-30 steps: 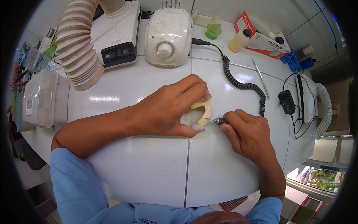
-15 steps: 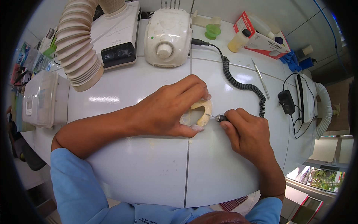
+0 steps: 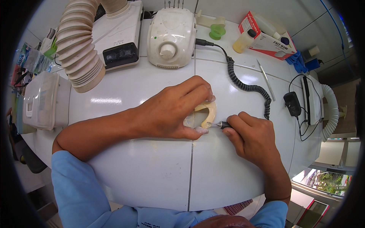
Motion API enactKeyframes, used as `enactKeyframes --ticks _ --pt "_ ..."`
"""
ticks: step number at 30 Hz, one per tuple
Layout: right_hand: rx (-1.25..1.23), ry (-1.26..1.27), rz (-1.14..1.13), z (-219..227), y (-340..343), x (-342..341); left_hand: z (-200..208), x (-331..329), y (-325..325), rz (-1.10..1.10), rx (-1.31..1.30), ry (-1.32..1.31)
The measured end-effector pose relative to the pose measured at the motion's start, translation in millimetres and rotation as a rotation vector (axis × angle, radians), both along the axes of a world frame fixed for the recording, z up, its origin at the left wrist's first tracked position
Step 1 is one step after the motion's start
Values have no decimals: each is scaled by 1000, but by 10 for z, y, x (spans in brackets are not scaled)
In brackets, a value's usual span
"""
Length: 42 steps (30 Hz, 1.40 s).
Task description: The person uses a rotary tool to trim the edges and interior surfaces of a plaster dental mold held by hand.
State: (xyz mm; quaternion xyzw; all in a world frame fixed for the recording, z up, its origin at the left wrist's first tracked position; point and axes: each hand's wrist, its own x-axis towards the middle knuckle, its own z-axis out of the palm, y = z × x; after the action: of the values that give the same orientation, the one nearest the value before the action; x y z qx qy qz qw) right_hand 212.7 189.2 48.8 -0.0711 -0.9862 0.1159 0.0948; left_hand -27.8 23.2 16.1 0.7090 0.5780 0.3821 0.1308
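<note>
My left hand (image 3: 171,110) grips a cream, horseshoe-shaped dental piece (image 3: 211,111) against the white table, fingers over its far side and thumb at its near end. Pale dust coats the fingertips. From the right, my right hand (image 3: 253,138) is closed around a dark-gripped dental handpiece (image 3: 225,124), thumb and fingers near its front. The thin metal bur (image 3: 213,123) points left and meets the near end of the curved arm. Part of the dental piece is hidden under my left hand. A black coiled cord (image 3: 247,88) runs down behind my right hand.
A white control box (image 3: 171,38) with a knob stands at the back. Left of it, a ribbed hose (image 3: 78,45) hangs over the table. A thin metal tool (image 3: 265,79) lies at the right, near a bottle (image 3: 244,41) and an adapter (image 3: 292,103). A plastic container (image 3: 42,100) sits far left.
The handpiece and my right hand have shifted slightly nearer to me, bringing the bur from the arm's inner side to its near end. My left hand and the dental piece stay put.
</note>
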Motion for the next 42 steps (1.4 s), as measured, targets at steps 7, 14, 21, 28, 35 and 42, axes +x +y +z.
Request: enactKeyframes --ticks 7,14,21,28,35,42 --pt "-1 -21 3 9 3 6 -2 2 7 -2 -2 0" --pt "-2 4 -35 -3 -6 -2 -9 1 5 2 3 -1" --pt "-4 1 -23 -3 -15 -10 -10 -2 10 0 6 1" --pt "-21 -7 25 19 -1 13 -15 5 2 -4 1 2" --pt "-69 63 -105 -41 -24 28 -6 6 0 -28 69 51" --pt "-263 132 -220 8 31 20 43 18 -30 77 59 -63"
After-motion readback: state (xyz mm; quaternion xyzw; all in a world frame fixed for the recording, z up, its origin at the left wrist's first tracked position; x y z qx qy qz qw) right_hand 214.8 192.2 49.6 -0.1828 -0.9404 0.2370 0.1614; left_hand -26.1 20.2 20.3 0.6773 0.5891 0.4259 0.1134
